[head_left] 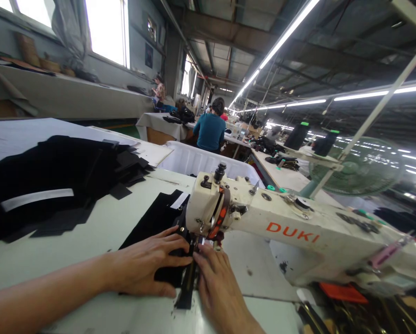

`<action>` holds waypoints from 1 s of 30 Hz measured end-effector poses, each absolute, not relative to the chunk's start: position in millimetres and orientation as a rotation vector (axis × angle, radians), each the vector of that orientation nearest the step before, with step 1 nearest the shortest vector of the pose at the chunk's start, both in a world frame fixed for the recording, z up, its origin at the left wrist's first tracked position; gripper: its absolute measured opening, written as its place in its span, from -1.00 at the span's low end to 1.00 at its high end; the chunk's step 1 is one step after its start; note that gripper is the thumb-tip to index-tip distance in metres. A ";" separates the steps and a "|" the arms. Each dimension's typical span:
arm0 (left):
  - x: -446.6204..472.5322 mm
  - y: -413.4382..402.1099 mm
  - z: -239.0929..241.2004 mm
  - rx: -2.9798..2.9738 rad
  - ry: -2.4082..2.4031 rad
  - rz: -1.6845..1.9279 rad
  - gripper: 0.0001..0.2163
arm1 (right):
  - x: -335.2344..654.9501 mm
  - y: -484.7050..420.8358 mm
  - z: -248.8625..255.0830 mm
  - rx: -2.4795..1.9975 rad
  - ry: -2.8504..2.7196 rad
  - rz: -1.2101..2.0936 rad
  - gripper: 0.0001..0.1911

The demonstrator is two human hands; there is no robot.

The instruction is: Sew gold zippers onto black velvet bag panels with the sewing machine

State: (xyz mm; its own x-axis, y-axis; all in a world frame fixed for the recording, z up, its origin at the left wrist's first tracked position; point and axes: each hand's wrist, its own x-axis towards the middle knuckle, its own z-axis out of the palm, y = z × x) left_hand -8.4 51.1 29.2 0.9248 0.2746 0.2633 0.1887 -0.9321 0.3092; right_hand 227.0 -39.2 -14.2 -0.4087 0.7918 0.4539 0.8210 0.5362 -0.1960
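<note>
We have bare table point(99, 241) open on the left, between our left hand point(145, 271) and the pile of black fabric point(54, 181). The sewing machine point(263, 218) walls off the front and right of our right hand point(220, 290). Beyond it, the table edge seems cluttered.

The fabric pile point(54, 181) lies on the tabletop point(89, 241) at ten o'clock, the sewing machine point(298, 236) at three. A bin point(194, 160) stands behind, at twelve.
</note>
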 end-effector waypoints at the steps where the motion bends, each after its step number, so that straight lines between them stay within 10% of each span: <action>1: -8.1 52.5 28.3 2.820 0.355 0.459 -0.45 | 226.5 -40.3 -11.1 -1.257 -2.295 -0.036 -0.53; 30: -2.9 58.5 14.7 2.796 0.480 0.524 -0.59 | 222.0 -40.6 -26.0 -1.373 -2.229 -0.225 -0.48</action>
